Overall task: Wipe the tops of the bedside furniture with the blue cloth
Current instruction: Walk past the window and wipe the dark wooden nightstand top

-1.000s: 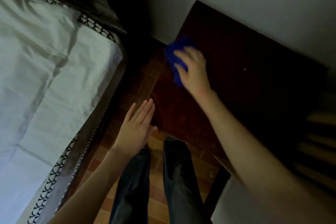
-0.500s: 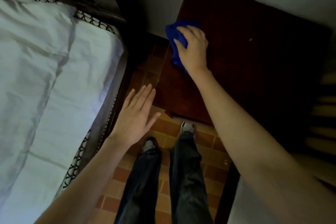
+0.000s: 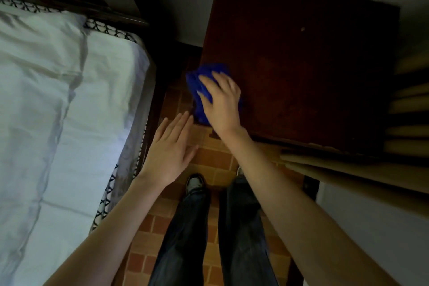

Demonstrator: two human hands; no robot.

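Single head-worn wide-angle view, looking steeply down from standing height. Bed (image 3: 58, 100) at frame left, bedside cabinet top (image 3: 301, 65) upper right, tiled floor (image 3: 213, 160) between, close below.

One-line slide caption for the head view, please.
Right hand presses the blue cloth on the dark wooden bedside table at its near-left corner; left hand hovers open beside the bed.

Narrow floor gap (image 3: 178, 100) between bed (image 3: 69, 100) and nightstand (image 3: 301, 65); bare top
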